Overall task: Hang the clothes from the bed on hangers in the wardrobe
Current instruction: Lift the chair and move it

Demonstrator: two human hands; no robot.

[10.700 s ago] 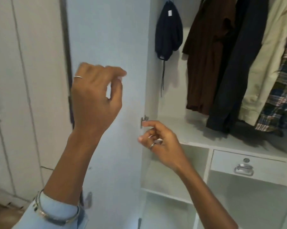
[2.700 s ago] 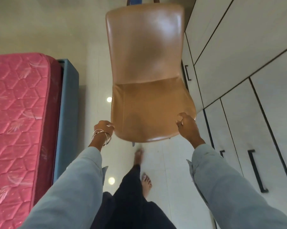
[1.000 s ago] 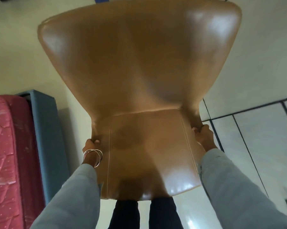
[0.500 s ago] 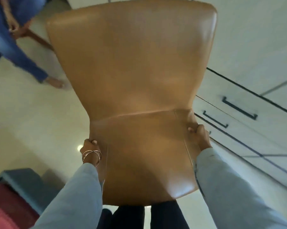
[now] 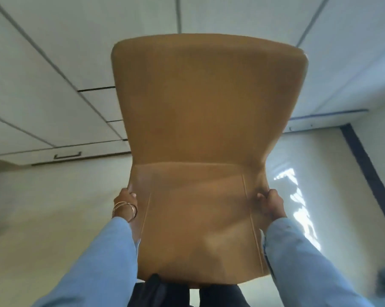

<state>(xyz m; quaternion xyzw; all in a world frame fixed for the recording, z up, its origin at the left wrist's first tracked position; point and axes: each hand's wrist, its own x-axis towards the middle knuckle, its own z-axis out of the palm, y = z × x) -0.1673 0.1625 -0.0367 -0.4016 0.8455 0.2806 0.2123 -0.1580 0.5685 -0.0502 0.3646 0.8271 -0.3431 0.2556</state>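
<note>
A tan leather chair (image 5: 200, 134) fills the middle of the head view, held up off the floor in front of me. My left hand (image 5: 125, 197) grips the left edge of its seat, bangles on the wrist. My right hand (image 5: 270, 203) grips the right edge at the same height. The white wardrobe doors (image 5: 54, 69) stand shut behind the chair, one with a dark handle (image 5: 67, 155). No clothes, hangers or bed are in sight. The chair's legs are hidden.
Pale floor (image 5: 54, 218) lies to the left and right of the chair, with a bright sun patch (image 5: 302, 207) on the right. A dark strip (image 5: 368, 173) runs along the right wall. My dark trousers (image 5: 187, 294) show under the seat.
I have turned with the chair in both hands. The bed corner and the other person have left view; the wardrobe doors now lie behind and left of the chair. Both grips are unchanged.
</note>
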